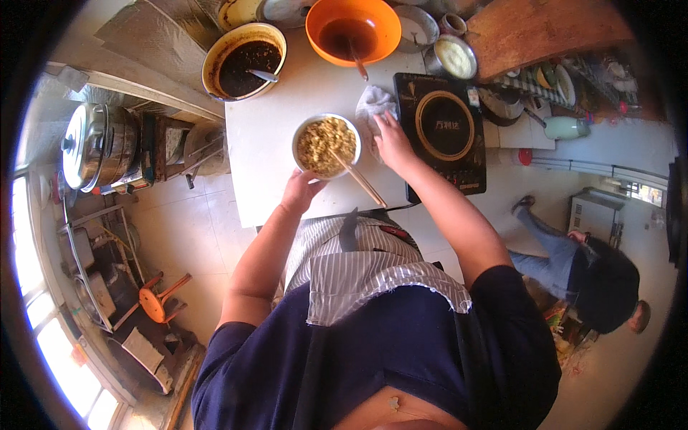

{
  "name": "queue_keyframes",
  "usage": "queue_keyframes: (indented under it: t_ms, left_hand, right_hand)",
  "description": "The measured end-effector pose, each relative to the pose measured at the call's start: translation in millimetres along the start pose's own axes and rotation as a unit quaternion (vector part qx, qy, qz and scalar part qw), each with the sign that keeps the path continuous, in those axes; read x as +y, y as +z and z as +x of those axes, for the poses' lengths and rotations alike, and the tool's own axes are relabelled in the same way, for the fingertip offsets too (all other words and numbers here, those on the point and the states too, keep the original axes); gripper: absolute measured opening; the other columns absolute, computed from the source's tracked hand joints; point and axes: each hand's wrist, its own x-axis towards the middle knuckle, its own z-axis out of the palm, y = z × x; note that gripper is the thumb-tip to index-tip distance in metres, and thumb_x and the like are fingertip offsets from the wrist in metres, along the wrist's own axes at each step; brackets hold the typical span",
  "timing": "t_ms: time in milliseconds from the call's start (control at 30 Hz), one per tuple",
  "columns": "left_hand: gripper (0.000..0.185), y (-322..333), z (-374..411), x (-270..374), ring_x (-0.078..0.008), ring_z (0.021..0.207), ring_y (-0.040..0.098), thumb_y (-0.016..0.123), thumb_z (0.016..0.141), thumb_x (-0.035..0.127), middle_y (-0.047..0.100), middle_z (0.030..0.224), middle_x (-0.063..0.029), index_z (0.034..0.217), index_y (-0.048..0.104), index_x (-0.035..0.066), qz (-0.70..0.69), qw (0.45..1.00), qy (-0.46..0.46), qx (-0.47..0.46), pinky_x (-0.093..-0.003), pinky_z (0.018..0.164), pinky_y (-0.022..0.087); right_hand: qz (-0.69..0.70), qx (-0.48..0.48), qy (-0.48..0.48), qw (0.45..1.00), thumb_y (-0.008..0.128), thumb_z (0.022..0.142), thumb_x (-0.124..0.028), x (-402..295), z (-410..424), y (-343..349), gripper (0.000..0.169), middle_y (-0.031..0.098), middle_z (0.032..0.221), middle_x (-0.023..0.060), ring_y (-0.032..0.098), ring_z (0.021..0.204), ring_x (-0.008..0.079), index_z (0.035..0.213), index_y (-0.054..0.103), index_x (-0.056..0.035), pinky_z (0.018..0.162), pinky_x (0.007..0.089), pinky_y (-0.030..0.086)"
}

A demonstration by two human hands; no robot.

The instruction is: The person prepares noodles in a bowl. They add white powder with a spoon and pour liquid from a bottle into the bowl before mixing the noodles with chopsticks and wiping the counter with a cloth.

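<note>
My left hand (302,192) grips the near rim of a white bowl (296,156) filled with chopped, yellow-brown food (321,141). A pair of wooden chopsticks (366,187) leans in the bowl, their ends pointing towards me. To the right, my right hand (393,138) reaches over a crumpled grey-white cloth (371,107), its fingers spread on or just above the cloth's right part; contact is not certain. The cloth lies on the white table (258,156) between the bowl and a black induction cooker (445,134).
Along the table's far side stand an enamel basin (208,70) of dark sauce with a spoon, an orange bowl (391,32) of brown liquid and a metal pot (472,64) with pale contents. A wooden board (537,32) is at far right. Another person (602,285) is at right.
</note>
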Motion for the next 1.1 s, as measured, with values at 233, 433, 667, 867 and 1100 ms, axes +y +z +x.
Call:
queue_keyframes:
  t_ms: [233, 433, 667, 867, 1100]
  left_hand:
    - [0.029, -65, -51, 49, -0.0297, 0.1, 0.058, 0.045, 0.083, -0.001, 0.056, 0.112, -0.0185, 0.111, 0.045, -0.007, -0.043, 0.996, 0.051, 0.064, -0.038, 0.091, 0.049]
    - [0.033, -123, -80, 65, -0.03, 0.103, 0.057, 0.047, 0.083, 0.002, 0.054, 0.115, -0.0164, 0.116, 0.041, -0.001, -0.051, 0.987, 0.095, 0.118, -0.0379, 0.091, 0.049]
    - [0.032, -129, -86, 66, -0.0302, 0.103, 0.057, 0.045, 0.086, 0.005, 0.054, 0.118, -0.0144, 0.117, 0.043, -0.001, -0.09, 0.984, 0.085, 0.13, -0.036, 0.09, 0.05]
    - [0.034, -117, -79, 56, -0.0284, 0.101, 0.059, 0.047, 0.085, 0.003, 0.055, 0.116, -0.0145, 0.119, 0.042, 0.0, -0.099, 0.987, 0.079, 0.101, -0.0333, 0.085, 0.052]
    - [0.027, -53, -66, 49, -0.0254, 0.094, 0.062, 0.046, 0.086, 0.003, 0.06, 0.107, -0.0148, 0.113, 0.048, -0.002, -0.067, 0.995, 0.033, 0.072, -0.0321, 0.084, 0.052]
  right_hand:
    - [-0.132, -0.042, 0.095, 0.986, 0.054, 0.079, -0.008, -25, 1, 40, 0.035, 0.046, 0.122, 0.0142, 0.047, 0.108, 0.0353, 0.112, 0.057, -0.0172, 0.091, 0.0435, 0.041]
    - [0.025, -0.059, -0.112, 0.992, 0.045, 0.086, -0.007, -89, -40, 99, 0.029, 0.054, 0.108, 0.0139, 0.051, 0.102, 0.0313, 0.111, 0.058, -0.0154, 0.085, 0.0408, 0.045]
    - [0.034, -0.384, -0.19, 0.903, 0.048, 0.088, -0.03, -85, -98, 61, 0.024, 0.057, 0.107, 0.0101, 0.054, 0.099, 0.0272, 0.098, 0.066, -0.018, 0.085, 0.0402, 0.045]
    - [-0.038, -0.205, 0.099, 0.973, 0.059, 0.073, -0.007, -25, -100, 2, 0.015, 0.059, 0.092, 0.011, 0.056, 0.091, 0.0296, 0.083, 0.067, -0.0141, 0.078, 0.04, 0.046]
    - [-0.022, 0.117, 0.051, 0.992, 0.06, 0.073, -0.004, -22, -3, -2, 0.032, 0.056, 0.105, 0.0111, 0.052, 0.101, 0.0315, 0.104, 0.06, -0.0125, 0.081, 0.0408, 0.046]
